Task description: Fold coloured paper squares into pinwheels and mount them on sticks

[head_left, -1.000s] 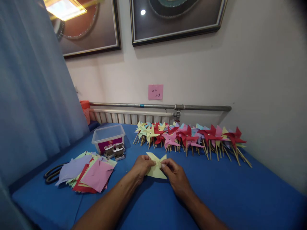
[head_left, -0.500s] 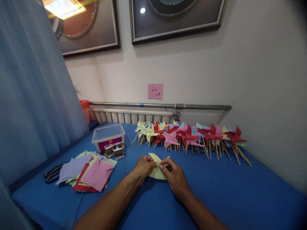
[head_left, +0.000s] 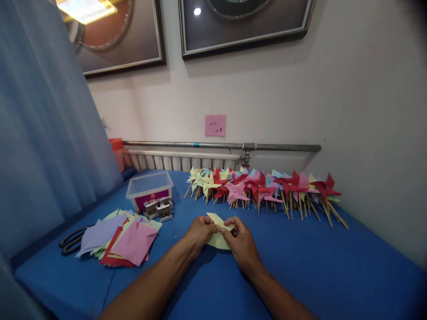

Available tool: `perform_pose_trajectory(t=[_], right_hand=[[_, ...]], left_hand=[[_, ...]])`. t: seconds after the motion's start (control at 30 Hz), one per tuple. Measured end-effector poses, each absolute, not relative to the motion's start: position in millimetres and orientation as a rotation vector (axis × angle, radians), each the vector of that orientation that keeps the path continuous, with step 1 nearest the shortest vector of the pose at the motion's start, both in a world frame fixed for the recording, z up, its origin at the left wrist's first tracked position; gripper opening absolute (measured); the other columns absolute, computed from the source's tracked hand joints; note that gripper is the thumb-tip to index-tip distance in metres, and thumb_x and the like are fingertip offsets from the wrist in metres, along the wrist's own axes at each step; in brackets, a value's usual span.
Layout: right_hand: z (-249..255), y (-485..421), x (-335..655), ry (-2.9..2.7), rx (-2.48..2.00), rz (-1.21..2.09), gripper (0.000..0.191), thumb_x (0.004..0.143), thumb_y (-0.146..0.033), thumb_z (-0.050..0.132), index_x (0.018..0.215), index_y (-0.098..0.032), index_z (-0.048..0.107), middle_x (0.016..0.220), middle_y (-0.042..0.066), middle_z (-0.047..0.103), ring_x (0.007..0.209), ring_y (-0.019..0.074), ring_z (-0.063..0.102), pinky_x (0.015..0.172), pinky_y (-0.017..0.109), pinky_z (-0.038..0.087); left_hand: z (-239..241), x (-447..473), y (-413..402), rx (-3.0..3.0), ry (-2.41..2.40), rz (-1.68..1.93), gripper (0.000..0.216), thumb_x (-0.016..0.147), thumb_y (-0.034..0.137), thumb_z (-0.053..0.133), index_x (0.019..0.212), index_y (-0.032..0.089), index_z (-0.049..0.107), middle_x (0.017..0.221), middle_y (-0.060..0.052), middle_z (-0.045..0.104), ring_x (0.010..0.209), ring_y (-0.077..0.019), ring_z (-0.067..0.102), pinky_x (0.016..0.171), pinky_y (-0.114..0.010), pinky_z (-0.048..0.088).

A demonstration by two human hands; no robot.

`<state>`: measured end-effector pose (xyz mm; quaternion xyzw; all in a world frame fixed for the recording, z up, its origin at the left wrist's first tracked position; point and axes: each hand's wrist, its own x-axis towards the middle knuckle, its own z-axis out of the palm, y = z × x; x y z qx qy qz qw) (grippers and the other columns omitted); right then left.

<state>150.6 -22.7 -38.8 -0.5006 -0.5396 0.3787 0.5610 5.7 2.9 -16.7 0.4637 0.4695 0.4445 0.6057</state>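
Note:
A pale yellow paper pinwheel [head_left: 218, 241], partly folded, is held over the blue surface between my two hands. My left hand [head_left: 199, 233] pinches it from the left, thumb near the centre of the paper. From the right, my right hand [head_left: 240, 238] grips a folded corner, its thumb also close to the centre. The fingers hide part of the folds, and I cannot make out whether a pin sits there. To the left lies a pile of cut paper squares [head_left: 136, 242] in pink, red, purple and yellow-green.
Finished pinwheels [head_left: 258, 186] on sticks lie in a long row near the wall. A clear plastic tub [head_left: 150, 186] stands at back left, with small open boxes [head_left: 164, 209] of pins before it. Scissors [head_left: 71, 242] lie beside the paper pile. A blue curtain [head_left: 50, 120] hangs at left.
My right fingers have shifted slightly, pressing the right corner of the yellow paper further down toward the centre. The left hand keeps its hold. The view has moved very little.

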Motion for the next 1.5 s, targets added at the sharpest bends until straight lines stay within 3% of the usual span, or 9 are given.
perform_pose_trajectory(t=[0.23,0.57,0.8,1.13,1.23,1.33,1.5], right_hand=[[-35.7,-23.4,149.8,-1.255,-1.200,0.878,0.023,0.071,-0.040,0.066,0.086,-0.026,0.056,0.054,-0.010,0.045,0.049,0.0143,0.043,0.048,0.025,0.035],[-27.0,-27.4,149.5,-1.262,-1.251,0.861,0.022,0.070,-0.039,0.061,0.087,-0.025,0.058,0.057,-0.009,0.048,0.051,0.0151,0.045,0.050,0.027,0.035],[-30.9,-25.4,148.1,-1.268,-1.257,0.860,0.021,0.071,-0.038,0.063,0.087,-0.025,0.057,0.056,-0.009,0.050,0.049,0.0148,0.046,0.048,0.025,0.034],[-35.6,-25.5,148.2,-1.288,-1.237,0.918,0.026,0.075,-0.037,0.064,0.098,-0.025,0.061,0.059,-0.008,0.051,0.052,0.0157,0.050,0.051,0.026,0.040],[-31.5,-28.9,147.9,-1.325,-1.116,1.007,0.037,0.078,-0.033,0.063,0.113,-0.024,0.061,0.071,-0.004,0.063,0.064,0.0183,0.062,0.060,0.029,0.049],[-26.2,-34.9,148.3,-1.422,-1.008,1.049,0.048,0.082,-0.030,0.061,0.130,-0.024,0.058,0.101,0.004,0.073,0.083,0.0201,0.070,0.075,0.034,0.057],[-26.7,-43.5,148.4,-1.717,-1.079,0.671,0.060,0.080,-0.018,0.063,0.139,-0.029,0.058,0.131,0.007,0.066,0.120,0.0257,0.066,0.105,0.045,0.054]], left_hand=[[-12.8,5.2,0.6,1.030,1.034,1.031,0.032,0.051,0.036,0.082,0.061,0.016,0.060,0.053,0.000,0.059,0.048,-0.0108,0.048,0.052,-0.026,0.035],[-13.4,3.4,-0.5,1.017,0.953,1.018,0.041,0.058,0.048,0.086,0.061,0.016,0.060,0.053,0.000,0.057,0.048,-0.0112,0.047,0.051,-0.026,0.033],[-13.3,4.8,-0.3,1.055,1.069,1.026,0.034,0.048,0.031,0.088,0.062,0.016,0.060,0.054,0.000,0.060,0.047,-0.0107,0.049,0.050,-0.025,0.035],[-19.3,6.5,4.5,1.075,1.110,1.049,0.028,0.053,0.029,0.082,0.060,0.017,0.058,0.050,0.001,0.057,0.043,-0.0096,0.044,0.046,-0.024,0.032],[-19.1,4.0,6.9,1.030,1.093,1.059,0.028,0.054,0.027,0.083,0.061,0.018,0.058,0.052,0.001,0.058,0.044,-0.0098,0.046,0.047,-0.024,0.033],[-18.1,-1.2,10.8,0.969,1.084,1.102,0.030,0.055,0.026,0.084,0.062,0.018,0.056,0.054,0.001,0.059,0.047,-0.0103,0.048,0.049,-0.024,0.035],[-18.0,-4.6,13.9,0.830,1.101,1.237,0.027,0.057,0.021,0.081,0.065,0.018,0.055,0.055,0.002,0.057,0.051,-0.0111,0.050,0.054,-0.025,0.038]])
